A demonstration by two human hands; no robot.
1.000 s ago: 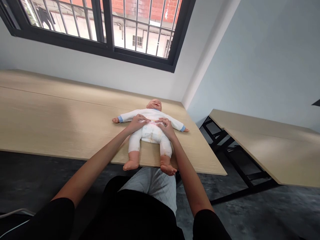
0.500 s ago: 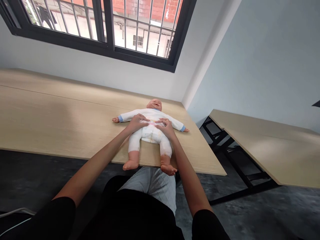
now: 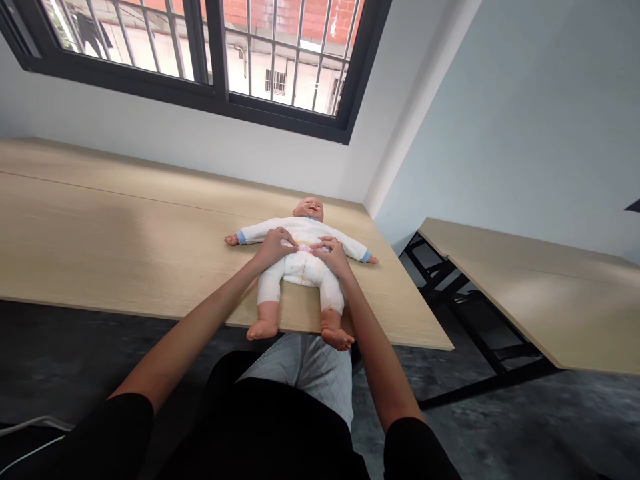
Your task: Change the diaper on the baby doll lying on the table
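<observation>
Left hand [image 3: 273, 247] and right hand [image 3: 333, 256] both pinching the white romper at the waist of the baby doll [image 3: 300, 263], supine on surface [image 3: 125, 233].

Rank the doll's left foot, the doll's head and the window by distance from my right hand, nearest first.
From the right hand:
1. Doll's head, just beyond the hand.
2. Doll's left foot, nearer me, past the table edge.
3. Window, on the far wall.

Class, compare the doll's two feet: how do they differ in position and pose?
The doll's foot on the picture's left lies nearer the table's front edge line, toes pointing left; the foot on the right hangs further past that edge, toes pointing right. The left one sits higher in the picture. Both are bare and stick out of white trouser legs.
</observation>
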